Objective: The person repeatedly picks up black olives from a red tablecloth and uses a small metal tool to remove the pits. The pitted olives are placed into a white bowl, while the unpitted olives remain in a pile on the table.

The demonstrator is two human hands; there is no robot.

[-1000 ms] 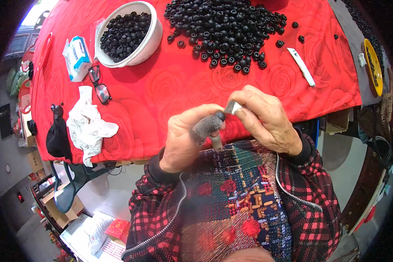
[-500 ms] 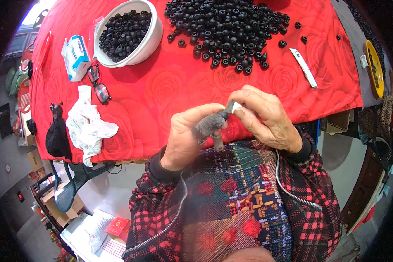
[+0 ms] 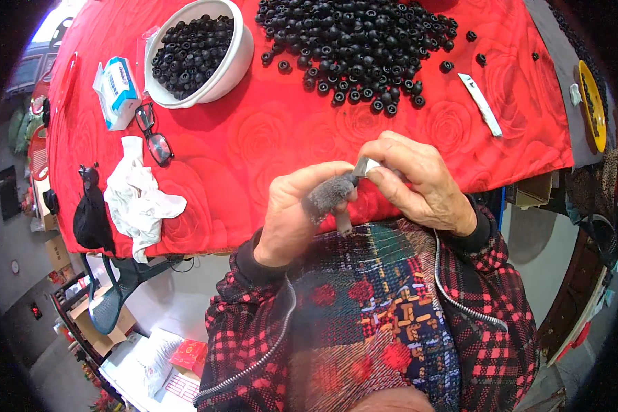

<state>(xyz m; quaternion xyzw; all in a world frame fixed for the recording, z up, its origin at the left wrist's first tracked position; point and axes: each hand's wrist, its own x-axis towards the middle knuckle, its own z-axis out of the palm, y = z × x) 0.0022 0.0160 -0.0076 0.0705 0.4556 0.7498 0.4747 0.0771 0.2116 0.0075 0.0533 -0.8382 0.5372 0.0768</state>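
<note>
My left hand [image 3: 288, 206] is closed around a small black part, mostly hidden by the fingers, held out at the fingertips. A grey fuzzy pad or finger cover [image 3: 328, 196] sits among the same fingers, with a greyish tip [image 3: 344, 222] below it; I cannot tell whether it is worn or held. My right hand [image 3: 422, 182] pinches a small flat metal blade [image 3: 361, 166] with a white wrapped end, its metal side against the black part. Both hands are above the near edge of the red tablecloth, close to my body.
Beyond my hands spreads a heap of round black parts [image 3: 350, 48]. A white bowl [image 3: 223, 79] of similar parts stands at far left, near a tissue box [image 3: 120, 93], eyeglasses [image 3: 159, 147] and a white cloth [image 3: 141, 199]. A white strip [image 3: 481, 104] lies right, a yellow tray [image 3: 599, 117] farther right.
The view has shifted very slightly. Both hands keep nearly the same place and grip, with the blade still against the black part.
</note>
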